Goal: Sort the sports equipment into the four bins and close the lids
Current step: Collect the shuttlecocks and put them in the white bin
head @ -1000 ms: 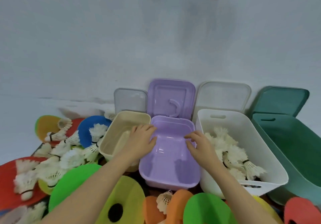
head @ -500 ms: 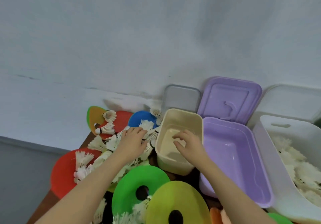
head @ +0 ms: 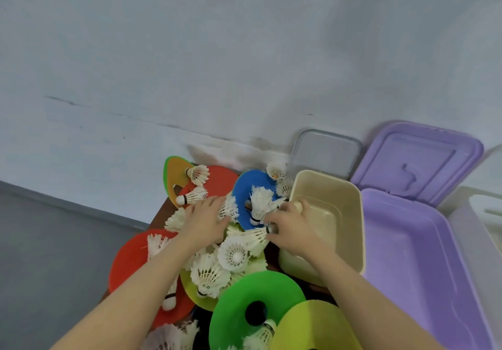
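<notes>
A heap of white feather shuttlecocks [head: 233, 254] lies on flat coloured cone discs at the left. My left hand [head: 205, 220] rests on the heap, fingers and thumb closing round one shuttlecock [head: 229, 208]. My right hand [head: 292, 224] pinches the cork end of another shuttlecock [head: 252, 237], just left of the cream bin [head: 350, 213]. The cream bin looks empty. Right of it stands the open purple bin [head: 407, 254], then the white bin [head: 472, 230] at the frame edge.
Discs lie around the heap: blue [head: 244, 189], red [head: 130, 260], green [head: 277, 290], yellow-green [head: 312, 325], orange [head: 176, 170]. A clear grey lid [head: 323, 154] and a purple lid [head: 418, 159] lean on the wall behind the bins. The table's left edge drops to grey floor.
My view has swung left, away from the bins. Both hands left the purple bin's rim and moved left onto the shuttlecock heap, each now holding a shuttlecock.
</notes>
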Demonstrator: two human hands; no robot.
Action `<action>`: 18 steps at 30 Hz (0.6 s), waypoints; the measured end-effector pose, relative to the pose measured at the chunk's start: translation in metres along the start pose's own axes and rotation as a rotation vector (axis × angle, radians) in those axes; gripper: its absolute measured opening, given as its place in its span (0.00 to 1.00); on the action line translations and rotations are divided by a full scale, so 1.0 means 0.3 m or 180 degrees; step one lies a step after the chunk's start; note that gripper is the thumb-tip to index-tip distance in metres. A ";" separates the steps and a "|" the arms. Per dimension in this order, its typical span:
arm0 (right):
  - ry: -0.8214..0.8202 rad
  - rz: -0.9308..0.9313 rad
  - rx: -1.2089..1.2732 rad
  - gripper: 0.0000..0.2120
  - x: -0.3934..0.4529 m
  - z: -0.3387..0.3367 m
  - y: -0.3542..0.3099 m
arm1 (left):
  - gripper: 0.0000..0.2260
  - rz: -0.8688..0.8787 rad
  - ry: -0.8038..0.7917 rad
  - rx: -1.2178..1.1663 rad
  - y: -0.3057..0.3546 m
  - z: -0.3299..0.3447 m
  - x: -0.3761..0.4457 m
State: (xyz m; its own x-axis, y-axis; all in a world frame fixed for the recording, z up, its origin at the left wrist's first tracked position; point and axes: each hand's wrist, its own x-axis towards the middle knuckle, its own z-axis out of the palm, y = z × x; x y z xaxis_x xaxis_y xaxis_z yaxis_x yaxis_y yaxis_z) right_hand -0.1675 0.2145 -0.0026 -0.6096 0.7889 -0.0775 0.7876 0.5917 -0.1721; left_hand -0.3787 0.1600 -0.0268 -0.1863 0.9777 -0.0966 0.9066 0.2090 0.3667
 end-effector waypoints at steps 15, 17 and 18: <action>0.1669 0.0405 0.1475 0.10 -0.070 -0.003 0.056 | 0.24 0.0244 0.0491 -0.0908 -0.005 0.037 0.073; 0.1775 0.0407 0.1505 0.10 -0.083 -0.002 0.057 | 0.23 0.0361 0.0800 -0.0905 0.006 0.025 0.053; 0.1812 0.0421 0.1548 0.11 -0.090 -0.004 0.058 | 0.23 0.0418 0.0940 -0.0880 0.015 0.017 0.042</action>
State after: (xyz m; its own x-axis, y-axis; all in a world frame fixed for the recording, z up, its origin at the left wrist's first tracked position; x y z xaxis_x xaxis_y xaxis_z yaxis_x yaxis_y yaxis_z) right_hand -0.1372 0.2038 -0.0024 -0.2685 0.8901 0.3683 0.6421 0.4504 -0.6204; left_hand -0.3750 0.1732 -0.0311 -0.2130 0.9515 0.2218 0.8016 0.0404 0.5964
